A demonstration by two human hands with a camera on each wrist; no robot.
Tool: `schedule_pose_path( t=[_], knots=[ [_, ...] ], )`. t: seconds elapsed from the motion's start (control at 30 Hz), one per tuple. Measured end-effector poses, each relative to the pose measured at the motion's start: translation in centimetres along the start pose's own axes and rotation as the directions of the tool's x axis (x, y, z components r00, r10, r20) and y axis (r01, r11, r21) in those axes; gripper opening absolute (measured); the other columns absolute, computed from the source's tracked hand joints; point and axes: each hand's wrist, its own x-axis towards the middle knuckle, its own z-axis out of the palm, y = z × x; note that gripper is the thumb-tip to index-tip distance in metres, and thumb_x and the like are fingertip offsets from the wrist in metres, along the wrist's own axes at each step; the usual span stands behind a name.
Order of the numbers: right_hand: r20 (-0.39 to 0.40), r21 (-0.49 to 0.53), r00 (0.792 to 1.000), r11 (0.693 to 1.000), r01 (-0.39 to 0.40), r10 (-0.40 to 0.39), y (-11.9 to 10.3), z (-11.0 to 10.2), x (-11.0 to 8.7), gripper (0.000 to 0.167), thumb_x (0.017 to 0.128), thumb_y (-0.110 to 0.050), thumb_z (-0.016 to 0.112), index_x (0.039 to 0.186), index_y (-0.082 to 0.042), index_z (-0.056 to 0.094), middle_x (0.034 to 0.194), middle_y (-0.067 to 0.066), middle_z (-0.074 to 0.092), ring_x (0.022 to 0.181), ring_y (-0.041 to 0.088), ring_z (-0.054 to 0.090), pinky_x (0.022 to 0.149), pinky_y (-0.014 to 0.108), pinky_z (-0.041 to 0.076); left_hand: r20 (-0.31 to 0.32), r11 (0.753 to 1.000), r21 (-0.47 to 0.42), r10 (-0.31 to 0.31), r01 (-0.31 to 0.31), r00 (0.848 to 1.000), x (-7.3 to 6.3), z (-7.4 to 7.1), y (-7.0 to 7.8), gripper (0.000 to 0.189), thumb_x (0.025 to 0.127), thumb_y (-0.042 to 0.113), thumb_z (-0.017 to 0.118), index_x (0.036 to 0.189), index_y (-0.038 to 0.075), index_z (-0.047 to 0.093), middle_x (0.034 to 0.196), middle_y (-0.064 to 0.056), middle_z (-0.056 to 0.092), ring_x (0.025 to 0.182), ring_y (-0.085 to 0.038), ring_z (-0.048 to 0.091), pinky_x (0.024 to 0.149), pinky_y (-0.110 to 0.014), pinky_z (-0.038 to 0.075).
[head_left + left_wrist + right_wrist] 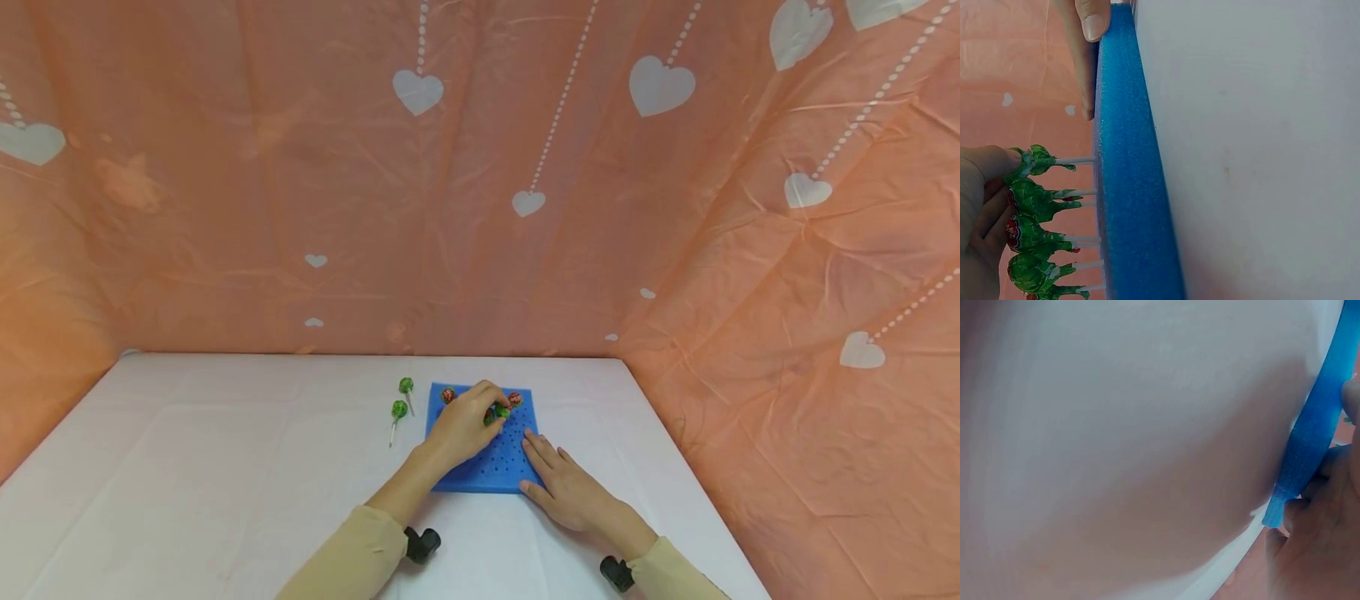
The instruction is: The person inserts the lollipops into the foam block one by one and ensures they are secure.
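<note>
A blue foam board (487, 480) dotted with small holes lies on the table. My left hand (463, 423) reaches over it and pinches a green-wrapped lollipop (1041, 160) by its head, the stick's lower end right at the board's face. Several other green-wrapped lollipops (1030, 272) stand in a line beside it, sticks in the board. Red-wrapped lollipops show near the far edge, one at the left (447, 395) and one at the right (515, 399). My right hand (576, 493) rests on the board's right edge with its fingers extended. The left hand hides part of the board.
Two loose green lollipops, a nearer one (399, 409) and a farther one (406, 385), lie on the white tablecloth (225, 467) left of the board. An orange curtain (360, 183) with white hearts hangs behind the table and along its sides.
</note>
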Motion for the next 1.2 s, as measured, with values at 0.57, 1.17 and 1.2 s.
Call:
schedule_pose_path(
  t=[0.57, 1.17, 1.2],
  knots=[
    [0.019, -0.001, 0.999, 1.000, -0.031, 0.031, -0.18, -0.15, 0.02, 0.072, 0.111, -0.047, 0.043, 0.162, 0.000, 0.026, 0.173, 0.013, 0.017, 0.158, 0.033, 0.019, 0.125, 0.058, 0.024, 0.083, 0.995, 0.095, -0.036, 0.028, 0.996, 0.30, -0.27, 0.61, 0.014, 0.094, 0.010, 0.078, 0.107, 0.010, 0.073, 0.112, -0.004, 0.070, 0.102, -0.022, 0.072, 0.086, -0.035, 0.062],
    [0.009, -0.004, 1.000, 1.000, -0.016, 0.016, -0.39, -0.31, -0.10, 0.071, 0.111, -0.045, 0.044, 0.162, 0.002, 0.027, 0.172, 0.015, 0.018, 0.157, 0.036, 0.020, 0.124, 0.059, 0.025, 0.090, 0.995, 0.087, -0.053, 0.045, 0.995, 0.30, -0.05, 0.44, 0.015, 0.093, 0.010, 0.080, 0.106, 0.011, 0.074, 0.109, -0.004, 0.071, 0.101, -0.025, 0.071, 0.084, -0.036, 0.062],
    [0.008, -0.003, 1.000, 1.000, -0.014, 0.014, -0.41, -0.32, -0.11, 0.071, 0.111, -0.045, 0.044, 0.161, 0.002, 0.027, 0.172, 0.015, 0.018, 0.157, 0.036, 0.020, 0.124, 0.060, 0.025, 0.089, 0.996, 0.081, -0.051, 0.044, 0.995, 0.28, -0.03, 0.42, 0.015, 0.093, 0.010, 0.080, 0.106, 0.011, 0.074, 0.110, -0.004, 0.071, 0.102, -0.025, 0.071, 0.084, -0.037, 0.062]
  ],
)
